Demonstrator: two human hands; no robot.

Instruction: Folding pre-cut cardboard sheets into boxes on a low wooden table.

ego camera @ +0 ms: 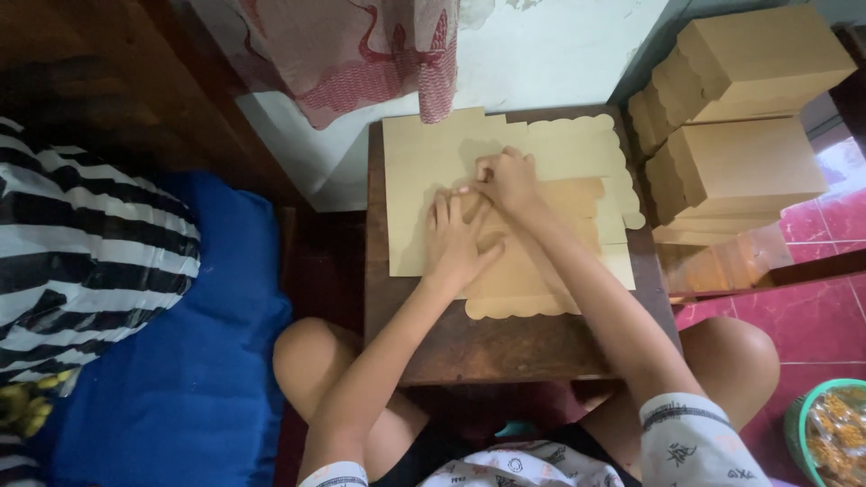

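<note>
Patterned sleeves and two bare knees are seen at the bottom of the view, nearest the camera, with both forearms extended forward over the worktop (505, 347). No closed grip is formed by the left hand (454, 242): it is laid flat, fingers spread wide, palm down on the flat cardboard box blank (424, 171). The right hand (508, 180) is placed just beyond and touching the left, its fingers curled onto the same blank; whether an edge is pinched between them cannot be told. The blank is spread across the far half of the small dark wooden worktop, with scalloped flaps (577, 126) at its far right and a scalloped edge (519, 308) towards the person. Its central part is covered by both hands.

To the right of the worktop, stacks of folded cardboard boxes (749, 108) are piled on the red tiled floor (812, 298). A green bowl of snacks (830, 433) is cut off at the lower right corner. To the left, a blue cushion (207, 361) and a black-and-white striped cloth (90, 261) are found. Beyond the worktop, a red patterned curtain (361, 50) hangs against the pale wall (541, 54).
</note>
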